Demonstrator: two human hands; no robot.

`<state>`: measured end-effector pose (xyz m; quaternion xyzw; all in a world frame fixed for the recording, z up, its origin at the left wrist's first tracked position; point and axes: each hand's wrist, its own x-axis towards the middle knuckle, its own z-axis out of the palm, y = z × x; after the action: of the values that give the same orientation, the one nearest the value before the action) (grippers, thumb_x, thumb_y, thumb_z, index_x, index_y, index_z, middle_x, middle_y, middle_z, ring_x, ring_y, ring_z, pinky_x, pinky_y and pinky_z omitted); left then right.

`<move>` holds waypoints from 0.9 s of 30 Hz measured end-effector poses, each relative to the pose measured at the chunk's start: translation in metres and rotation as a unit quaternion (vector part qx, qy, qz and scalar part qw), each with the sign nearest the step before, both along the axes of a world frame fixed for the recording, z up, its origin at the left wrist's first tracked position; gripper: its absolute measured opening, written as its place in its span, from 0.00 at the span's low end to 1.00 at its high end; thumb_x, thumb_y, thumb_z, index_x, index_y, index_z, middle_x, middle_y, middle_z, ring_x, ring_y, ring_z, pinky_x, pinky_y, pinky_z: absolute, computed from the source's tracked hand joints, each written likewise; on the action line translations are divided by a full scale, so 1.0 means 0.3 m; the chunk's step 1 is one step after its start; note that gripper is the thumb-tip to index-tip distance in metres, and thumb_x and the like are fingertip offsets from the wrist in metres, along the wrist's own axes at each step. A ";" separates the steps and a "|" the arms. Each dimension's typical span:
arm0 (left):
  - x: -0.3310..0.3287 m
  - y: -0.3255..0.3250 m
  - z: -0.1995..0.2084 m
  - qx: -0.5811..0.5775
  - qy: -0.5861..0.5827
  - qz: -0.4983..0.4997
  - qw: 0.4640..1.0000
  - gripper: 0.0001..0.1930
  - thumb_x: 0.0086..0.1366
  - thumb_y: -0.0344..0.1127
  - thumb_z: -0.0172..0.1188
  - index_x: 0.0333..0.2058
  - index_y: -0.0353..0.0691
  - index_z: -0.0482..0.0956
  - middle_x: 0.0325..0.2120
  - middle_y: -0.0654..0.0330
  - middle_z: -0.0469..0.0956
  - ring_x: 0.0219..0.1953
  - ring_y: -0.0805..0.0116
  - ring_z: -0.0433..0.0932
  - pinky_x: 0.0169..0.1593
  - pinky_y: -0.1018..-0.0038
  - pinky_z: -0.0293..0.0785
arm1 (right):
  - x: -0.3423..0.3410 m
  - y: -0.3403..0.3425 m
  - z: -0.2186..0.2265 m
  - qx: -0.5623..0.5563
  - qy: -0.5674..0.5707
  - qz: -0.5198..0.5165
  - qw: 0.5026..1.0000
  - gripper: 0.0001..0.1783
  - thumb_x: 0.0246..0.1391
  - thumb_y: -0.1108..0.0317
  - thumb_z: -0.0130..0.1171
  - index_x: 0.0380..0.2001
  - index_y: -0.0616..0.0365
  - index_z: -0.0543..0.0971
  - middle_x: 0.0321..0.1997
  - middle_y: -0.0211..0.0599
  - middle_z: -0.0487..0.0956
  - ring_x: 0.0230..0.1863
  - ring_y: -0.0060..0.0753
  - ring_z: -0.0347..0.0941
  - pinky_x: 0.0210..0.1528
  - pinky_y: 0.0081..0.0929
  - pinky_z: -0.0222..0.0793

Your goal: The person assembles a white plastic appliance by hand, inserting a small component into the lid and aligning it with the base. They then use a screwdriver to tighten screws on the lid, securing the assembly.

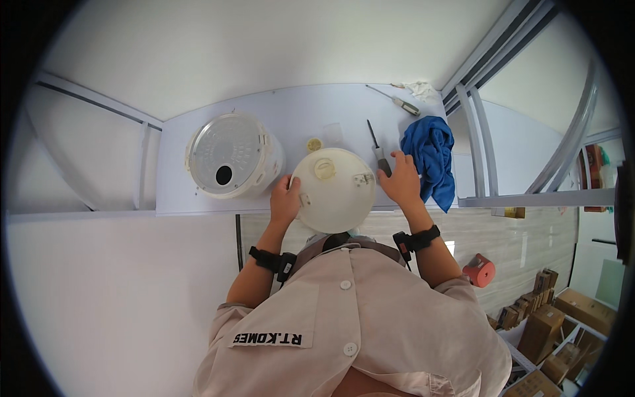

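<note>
a: where does the near screwdriver (382, 161) lie?
b: on the table (297, 106), just left of the right hand (403, 181), far from the left hand (285, 200). long axis runs away from the person, handle nearest. contact with thumb: cannot tell.
a: hands?
b: right, fingers spread; left grips the white disc (337, 206) at its left rim.

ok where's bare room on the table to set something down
Bare table lies between the white bucket and small yellowish round piece, back toward the wall. Crowded on the right: two screwdrivers, blue cloth, your right hand.
</note>
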<state>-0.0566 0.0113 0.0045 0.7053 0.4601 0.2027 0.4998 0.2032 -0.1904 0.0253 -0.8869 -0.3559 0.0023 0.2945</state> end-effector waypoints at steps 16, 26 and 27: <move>0.197 -0.013 0.081 0.066 0.122 -0.092 0.986 0.25 0.73 0.48 0.62 0.58 0.34 0.80 0.47 0.46 0.87 0.49 0.44 0.85 0.54 0.56 0.79 | 0.043 -0.128 0.083 0.106 0.065 -0.034 0.992 0.24 0.64 0.60 0.68 0.56 0.65 0.81 0.47 0.60 0.86 0.47 0.66 0.84 0.51 0.51 0.80; 0.286 -0.124 0.205 0.356 -0.049 -0.228 0.905 0.19 0.65 0.34 0.72 0.53 0.38 0.84 0.52 0.54 0.84 0.56 0.49 0.83 0.60 0.59 0.79 | -0.024 -0.219 0.460 0.220 0.065 0.001 0.973 0.17 0.54 0.69 0.78 0.45 0.61 0.84 0.38 0.44 0.83 0.34 0.46 0.82 0.35 0.32 0.78; 0.309 -0.135 0.175 0.337 -0.091 -0.262 0.900 0.17 0.65 0.34 0.72 0.52 0.38 0.84 0.53 0.54 0.84 0.57 0.49 0.83 0.60 0.60 0.79 | -0.028 -0.218 0.467 0.238 0.025 0.035 0.970 0.18 0.53 0.70 0.78 0.45 0.61 0.84 0.37 0.43 0.83 0.34 0.45 0.82 0.34 0.32 0.77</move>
<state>0.0362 -0.0293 0.0569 0.9052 0.1154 0.2702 0.3070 0.1948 -0.2558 0.1655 -0.7784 -0.3690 -0.0496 0.5055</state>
